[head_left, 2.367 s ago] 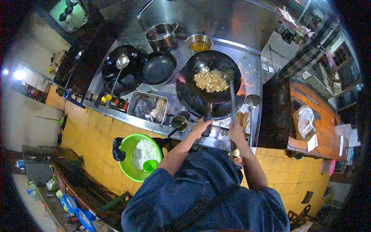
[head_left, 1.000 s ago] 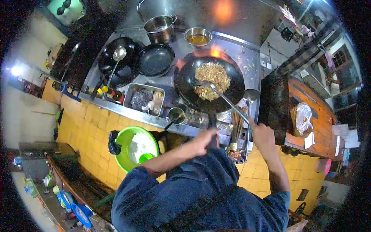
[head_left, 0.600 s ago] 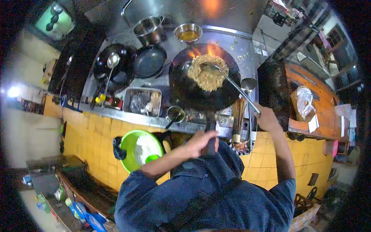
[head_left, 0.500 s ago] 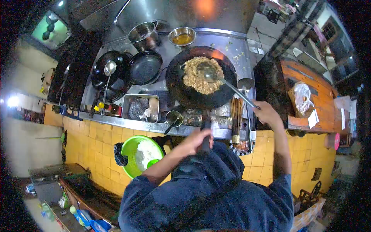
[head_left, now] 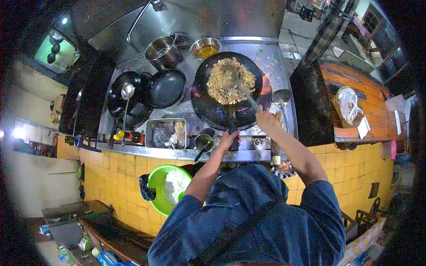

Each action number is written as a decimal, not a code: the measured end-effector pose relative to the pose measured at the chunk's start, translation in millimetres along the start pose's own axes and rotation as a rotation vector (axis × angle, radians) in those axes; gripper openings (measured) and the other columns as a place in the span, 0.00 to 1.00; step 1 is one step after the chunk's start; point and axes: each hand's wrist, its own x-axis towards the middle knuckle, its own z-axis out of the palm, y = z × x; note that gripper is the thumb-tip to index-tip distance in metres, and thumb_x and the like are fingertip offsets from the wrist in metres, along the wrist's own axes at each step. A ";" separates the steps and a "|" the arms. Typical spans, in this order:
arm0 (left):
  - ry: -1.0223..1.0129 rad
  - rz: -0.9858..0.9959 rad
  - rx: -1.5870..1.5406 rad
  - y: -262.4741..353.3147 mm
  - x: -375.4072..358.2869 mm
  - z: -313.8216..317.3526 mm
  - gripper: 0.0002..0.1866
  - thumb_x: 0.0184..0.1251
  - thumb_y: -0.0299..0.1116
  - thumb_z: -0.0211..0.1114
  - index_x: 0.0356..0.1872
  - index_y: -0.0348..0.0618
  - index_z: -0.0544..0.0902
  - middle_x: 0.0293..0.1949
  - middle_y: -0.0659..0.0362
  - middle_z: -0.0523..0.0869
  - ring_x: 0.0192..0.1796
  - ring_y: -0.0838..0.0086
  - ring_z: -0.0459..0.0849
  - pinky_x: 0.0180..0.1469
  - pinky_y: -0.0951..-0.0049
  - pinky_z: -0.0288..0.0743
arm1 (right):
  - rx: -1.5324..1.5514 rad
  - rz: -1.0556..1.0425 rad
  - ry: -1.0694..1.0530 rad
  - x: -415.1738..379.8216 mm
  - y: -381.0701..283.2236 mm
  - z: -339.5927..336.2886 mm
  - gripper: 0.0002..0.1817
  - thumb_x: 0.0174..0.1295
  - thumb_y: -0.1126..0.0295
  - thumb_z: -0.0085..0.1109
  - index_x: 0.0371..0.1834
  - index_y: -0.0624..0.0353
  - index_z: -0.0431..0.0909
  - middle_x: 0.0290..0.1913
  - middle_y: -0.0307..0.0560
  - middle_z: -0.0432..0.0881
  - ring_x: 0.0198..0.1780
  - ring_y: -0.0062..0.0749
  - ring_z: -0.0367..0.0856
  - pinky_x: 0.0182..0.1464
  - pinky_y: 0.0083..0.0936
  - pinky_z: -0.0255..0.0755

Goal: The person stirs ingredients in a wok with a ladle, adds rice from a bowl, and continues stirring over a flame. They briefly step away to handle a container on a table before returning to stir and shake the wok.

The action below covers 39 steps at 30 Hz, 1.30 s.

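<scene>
My left hand (head_left: 229, 140) is wrapped round the dark handle of a black wok (head_left: 202, 80), below the bowl. Inside the wok lies a heap of brown food in small pieces (head_left: 218, 86). My right hand (head_left: 267, 122) grips the shaft of a metal ladle (head_left: 250, 99), whose blurred head is in the food. The wok sits toward the far side of its black burner (head_left: 212, 116), and orange flame shows around its lower edge.
Left of the wok are a black pan (head_left: 166, 88), a tall pot (head_left: 162, 51) and a tray (head_left: 148, 141). A bowl of yellowish liquid (head_left: 205, 48) stands behind. A spatula (head_left: 282, 98) lies right; a green basket of white rice (head_left: 156, 188) stands below the counter edge.
The wok has moved forward and up off its earlier seat, exposing burner and flame. My left hand went forward with its handle; my right hand moved forward and left with the ladle.
</scene>
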 end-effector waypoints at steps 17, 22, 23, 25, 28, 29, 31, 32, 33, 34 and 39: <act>-0.242 -0.449 -0.651 128.1 -127.7 85.1 0.09 0.58 0.33 0.58 0.25 0.41 0.69 0.20 0.60 0.71 0.22 0.76 0.72 0.26 0.76 0.70 | -0.030 -0.143 -0.284 -71.4 37.5 -161.5 0.27 0.55 0.71 0.45 0.61 0.50 0.56 0.23 0.51 0.78 0.28 0.43 0.80 0.27 0.35 0.74; -0.118 -0.246 -0.351 61.6 -63.4 24.8 0.07 0.60 0.33 0.55 0.25 0.43 0.72 0.19 0.61 0.74 0.19 0.77 0.73 0.24 0.76 0.71 | -0.002 -0.197 -0.184 -104.6 37.0 -162.0 0.27 0.50 0.76 0.46 0.58 0.51 0.64 0.22 0.51 0.77 0.22 0.43 0.78 0.23 0.34 0.72; 0.113 -0.369 -0.261 49.5 -69.1 37.5 0.09 0.61 0.34 0.53 0.23 0.43 0.72 0.18 0.61 0.74 0.20 0.74 0.74 0.24 0.75 0.70 | 0.003 -0.196 -0.173 -109.2 33.7 -160.5 0.27 0.50 0.76 0.46 0.58 0.51 0.64 0.22 0.51 0.77 0.22 0.43 0.78 0.23 0.34 0.72; -0.136 -0.377 -0.336 52.2 -117.2 62.3 0.10 0.60 0.36 0.54 0.24 0.42 0.72 0.18 0.59 0.74 0.21 0.72 0.76 0.26 0.74 0.71 | -0.019 -0.127 -0.139 -110.8 24.6 -156.3 0.22 0.54 0.71 0.45 0.55 0.53 0.65 0.23 0.50 0.78 0.23 0.41 0.80 0.23 0.33 0.74; -0.180 -0.442 -0.211 92.2 -153.2 89.3 0.12 0.61 0.37 0.53 0.22 0.42 0.72 0.16 0.60 0.73 0.19 0.74 0.74 0.24 0.74 0.71 | 0.105 -0.057 -0.163 -113.2 18.9 -146.2 0.22 0.56 0.68 0.46 0.56 0.56 0.64 0.25 0.53 0.78 0.26 0.43 0.80 0.27 0.35 0.74; -0.215 -0.422 -0.170 95.7 -139.6 80.4 0.12 0.61 0.37 0.53 0.21 0.42 0.72 0.16 0.60 0.74 0.19 0.75 0.74 0.24 0.75 0.71 | 0.170 -0.078 -0.159 -119.1 20.2 -143.1 0.21 0.57 0.67 0.47 0.55 0.57 0.63 0.25 0.54 0.78 0.28 0.44 0.80 0.28 0.36 0.74; -0.155 -0.316 -0.247 79.5 -78.2 39.1 0.12 0.61 0.38 0.53 0.22 0.44 0.73 0.17 0.62 0.75 0.18 0.74 0.73 0.24 0.74 0.71 | 0.190 -0.104 -0.209 -119.5 26.1 -139.2 0.29 0.50 0.79 0.42 0.61 0.58 0.58 0.24 0.54 0.76 0.25 0.44 0.79 0.28 0.32 0.75; -0.130 -0.225 -0.208 59.9 -71.2 31.3 0.12 0.61 0.39 0.54 0.22 0.44 0.72 0.16 0.62 0.75 0.18 0.74 0.73 0.24 0.74 0.70 | 0.107 -0.047 -0.174 -117.0 27.5 -119.0 0.29 0.51 0.78 0.43 0.61 0.57 0.58 0.24 0.55 0.75 0.25 0.43 0.78 0.28 0.32 0.75; -0.109 -0.127 -0.156 52.8 -66.8 28.1 0.12 0.60 0.39 0.54 0.21 0.44 0.72 0.16 0.61 0.74 0.17 0.74 0.73 0.24 0.74 0.70 | 0.027 0.017 -0.128 -113.5 27.8 -102.1 0.30 0.51 0.78 0.43 0.62 0.55 0.58 0.24 0.56 0.75 0.26 0.42 0.78 0.28 0.32 0.74; -0.112 -0.191 -0.168 55.0 -86.3 42.1 0.12 0.61 0.38 0.54 0.22 0.44 0.72 0.16 0.61 0.74 0.18 0.74 0.73 0.24 0.75 0.69 | 0.022 0.034 -0.113 -107.1 34.6 -100.9 0.30 0.51 0.78 0.43 0.62 0.55 0.58 0.24 0.56 0.75 0.26 0.42 0.78 0.28 0.32 0.74; -0.103 -0.420 -0.214 61.2 -142.3 66.7 0.11 0.61 0.37 0.56 0.26 0.41 0.69 0.18 0.60 0.73 0.20 0.74 0.74 0.23 0.73 0.71 | 0.268 0.206 -0.103 -112.1 58.7 -147.4 0.28 0.51 0.73 0.50 0.59 0.42 0.64 0.28 0.56 0.75 0.32 0.47 0.77 0.31 0.38 0.72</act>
